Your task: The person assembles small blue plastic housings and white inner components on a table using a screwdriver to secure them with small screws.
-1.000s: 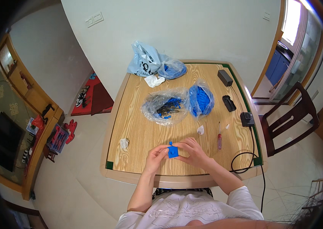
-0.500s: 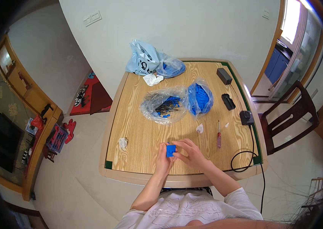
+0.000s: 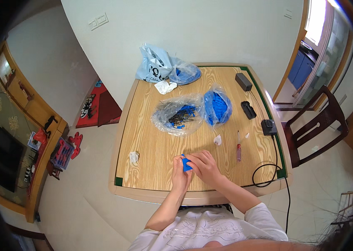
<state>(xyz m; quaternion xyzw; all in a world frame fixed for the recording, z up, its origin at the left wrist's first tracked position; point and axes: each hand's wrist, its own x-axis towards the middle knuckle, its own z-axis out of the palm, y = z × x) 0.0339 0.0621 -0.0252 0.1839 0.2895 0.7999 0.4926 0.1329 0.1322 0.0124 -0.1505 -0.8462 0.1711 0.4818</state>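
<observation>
Near the front edge of the table, a small blue plastic block (image 3: pixel 186 165) is between my hands. My left hand (image 3: pixel 179 175) is closed around its left side. From the right, my right hand (image 3: pixel 204 166) presses its fingers and thumb onto the block and covers much of it. Beyond my hands lies an open clear plastic bag (image 3: pixel 162 121) with dark screw-like pieces and small blue parts. Touching its right side is another clear bag of blue plastic pieces (image 3: pixel 217 108).
A red-handled screwdriver (image 3: pixel 238 152) lies right of my hands. Crumpled tissue (image 3: pixel 134 157) is at left. Along the right edge are a black charger cradle (image 3: pixel 248 110), a dark box (image 3: pixel 243 82) and a black adapter (image 3: pixel 269 127) with a looped cable. A light-blue bag (image 3: pixel 153 65) stands at the back.
My right hand has closed in over the block, its fingers now covering more of the blue face. The block shows less and looks turned. My left hand keeps its hold.
</observation>
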